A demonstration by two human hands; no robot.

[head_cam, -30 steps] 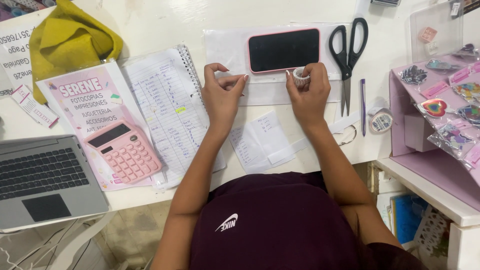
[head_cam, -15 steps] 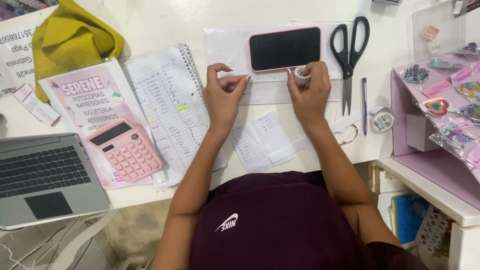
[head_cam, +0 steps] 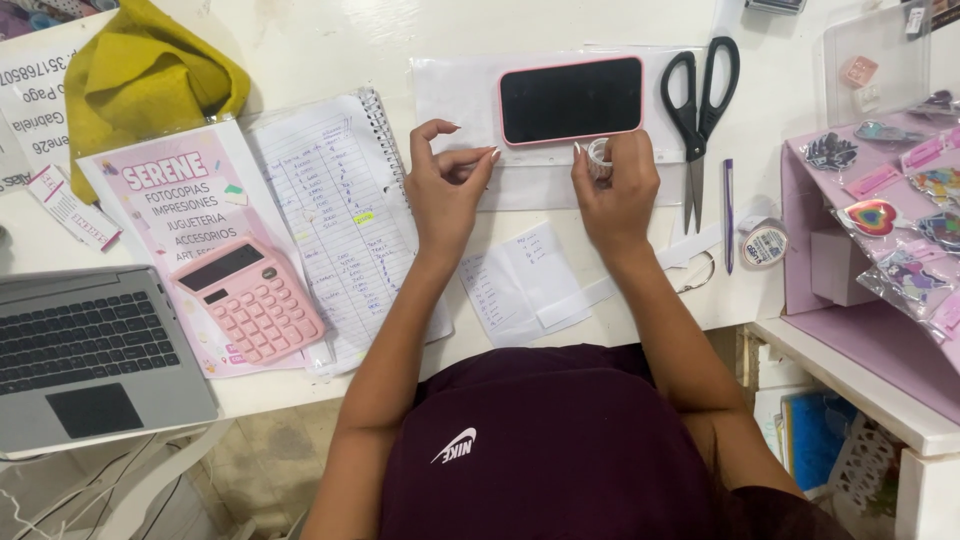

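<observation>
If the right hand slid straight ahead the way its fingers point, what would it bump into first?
Most likely the pink-cased phone. The right hand holds a small tape roll and points up the desk; the phone lies just beyond it on a white sheet. Height is hard to judge.

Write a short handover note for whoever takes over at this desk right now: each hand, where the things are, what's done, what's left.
Right hand: holds a small clear tape roll at the plastic sleeve's lower edge.
Left hand: fingers pinched together beside the sleeve's lower edge, apparently holding the tape's free end, which is too fine to confirm.
The pink-cased phone lies face up on the sleeve; scissors are just to its right, a pen and a second tape roll further right.
Done: tape seems pulled out.
Left: probably sticking it down and cutting it.
</observation>
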